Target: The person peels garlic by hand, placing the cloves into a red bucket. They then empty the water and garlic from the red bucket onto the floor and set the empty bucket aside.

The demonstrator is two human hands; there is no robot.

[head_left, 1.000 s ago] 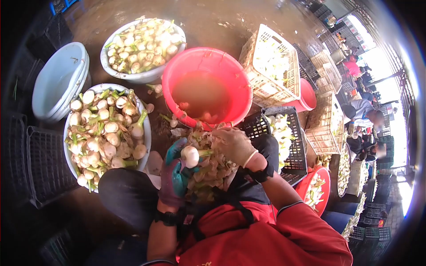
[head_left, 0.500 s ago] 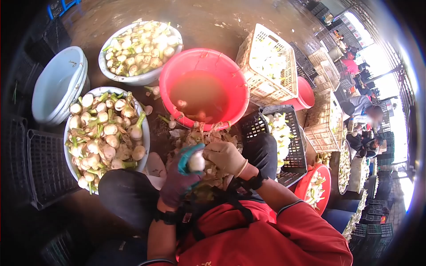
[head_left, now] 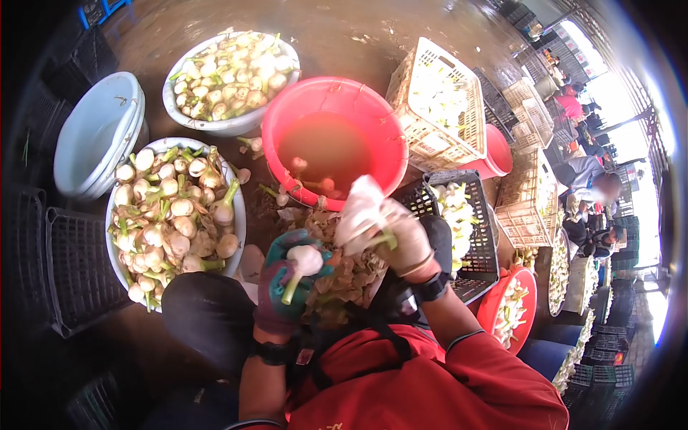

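Observation:
My left hand, in a purple and green glove, is closed around a white garlic bulb whose short green stem points down towards me. To its right, my right hand wears a pale glove and grips a whitish, loose piece of garlic skin, smeared by motion, with a bit of green by the fingers. Between and below my hands lies a heap of papery peelings. Just beyond them stands a red tub of brown water with a few bulbs at its near side.
Unpeeled garlic fills a white basin at my left and another basin farther back. Empty pale-blue basins are stacked far left. On the right, a black crate, a cream crate and a red basin hold cleaned garlic. People work beyond.
My hands have parted. My right hand has moved up and right with the skin, while my left hand has turned so the bulb and its stem show.

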